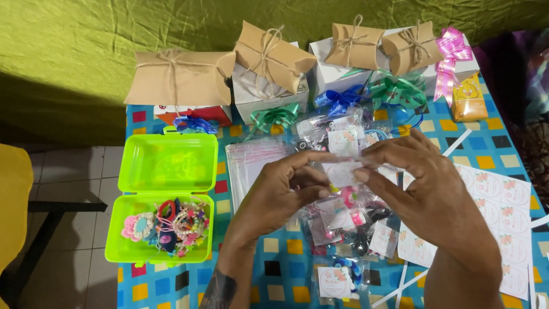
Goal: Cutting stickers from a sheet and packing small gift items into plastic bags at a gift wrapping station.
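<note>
Both hands, left (280, 191) and right (414, 183), pinch a small clear packet (341, 171) above the worktop's (492, 143) packet pile (349, 220); best keep its top edge taut and level.

This looks like a home craft corner set up for packing small gifts. The worktop (492, 143) wears a checked cloth of blue, yellow, red and black squares, pushed against a wall draped in green fabric (86, 46), with a tiled floor (74, 166) beside it. Brown pillow boxes tied with twine (180, 77), white boxes (269, 94) with ribbon bows (274, 116), sticker sheets (503, 206) and a lime green case of hair ties (163, 194) crowd it.
</note>
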